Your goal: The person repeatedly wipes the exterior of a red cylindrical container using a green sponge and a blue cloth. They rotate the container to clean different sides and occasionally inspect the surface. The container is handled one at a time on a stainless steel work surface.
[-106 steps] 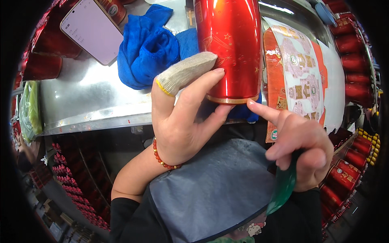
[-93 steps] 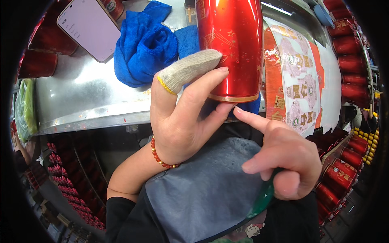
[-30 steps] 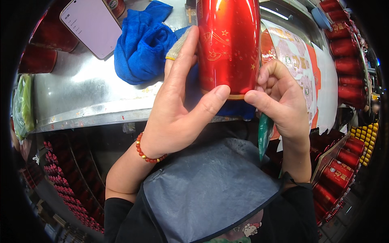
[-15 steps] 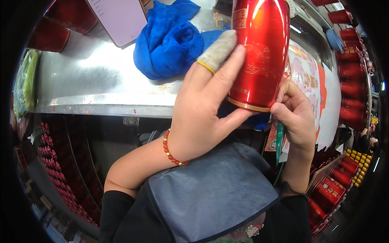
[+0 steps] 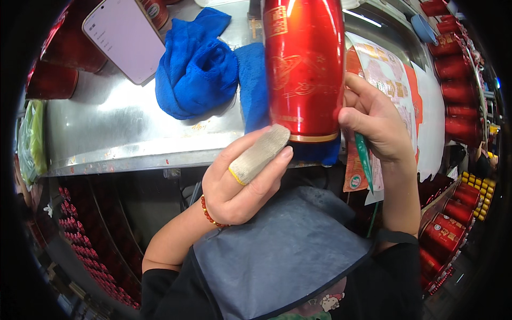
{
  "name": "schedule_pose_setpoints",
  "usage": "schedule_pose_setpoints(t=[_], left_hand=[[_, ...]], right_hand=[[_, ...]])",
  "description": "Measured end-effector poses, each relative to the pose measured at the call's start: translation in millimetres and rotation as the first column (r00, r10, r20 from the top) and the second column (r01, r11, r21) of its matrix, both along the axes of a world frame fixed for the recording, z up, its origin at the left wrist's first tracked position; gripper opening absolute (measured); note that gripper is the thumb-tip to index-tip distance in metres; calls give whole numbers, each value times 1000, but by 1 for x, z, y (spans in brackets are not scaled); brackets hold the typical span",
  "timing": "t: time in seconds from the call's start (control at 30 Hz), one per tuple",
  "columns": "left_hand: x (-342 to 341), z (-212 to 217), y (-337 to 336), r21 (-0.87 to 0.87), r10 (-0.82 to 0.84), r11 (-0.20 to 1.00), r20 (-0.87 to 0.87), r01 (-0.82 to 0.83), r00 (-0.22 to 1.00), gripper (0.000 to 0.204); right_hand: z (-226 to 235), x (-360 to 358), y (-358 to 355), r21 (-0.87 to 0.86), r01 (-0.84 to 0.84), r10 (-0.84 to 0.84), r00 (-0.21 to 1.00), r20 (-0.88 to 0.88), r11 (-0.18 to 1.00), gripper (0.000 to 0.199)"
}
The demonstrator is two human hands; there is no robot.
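A glossy red can with gold line drawings and a gold lower rim stands before me over a blue cloth. My left hand is at its lower left edge, fingers extended and a little apart. A grey knitted finger sleeve with a yellow band covers one finger, whose tip touches or nearly touches the can. My right hand is closed beside the can's lower right side, thumb against it. A green tapered tool sticks out below that hand; its upper part is hidden in the palm.
A bunched blue towel and a phone lie on the metal table. More red cans stand at the left and on racks at the right. Printed sheets lie right of the can. A green plastic bag hangs at the left edge.
My left hand has let go of the can's side and moved down and left to its lower edge. The can now appears more upright and farther left. My right hand stays beside it.
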State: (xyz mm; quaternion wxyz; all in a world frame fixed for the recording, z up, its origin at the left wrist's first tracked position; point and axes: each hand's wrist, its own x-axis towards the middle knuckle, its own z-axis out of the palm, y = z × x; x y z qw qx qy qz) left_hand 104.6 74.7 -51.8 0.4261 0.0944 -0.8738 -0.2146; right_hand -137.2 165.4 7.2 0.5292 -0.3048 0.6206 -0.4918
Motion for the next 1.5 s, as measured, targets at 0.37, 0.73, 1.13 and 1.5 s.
schedule_pose_setpoints(t=[0.37, 0.73, 1.13, 1.5], left_hand=[[-3, 9, 7, -53, 87, 995, 50, -84, 995, 39], [-34, 22, 4, -252, 189, 953, 52, -170, 981, 48], [-6, -11, 4, 171, 154, 975, -59, -142, 986, 41], [-24, 9, 6, -310, -16, 951, 3, 16, 1000, 39]], right_hand=[[13, -13, -15, 102, -247, 262, 948, -183, 964, 57], [18, -7, -18, -3, -199, 195, 963, -184, 980, 64], [0, -21, -36, -104, -129, 103, 969, -226, 986, 87], [12, 1, -52, -113, -86, 70, 988, -138, 990, 73]])
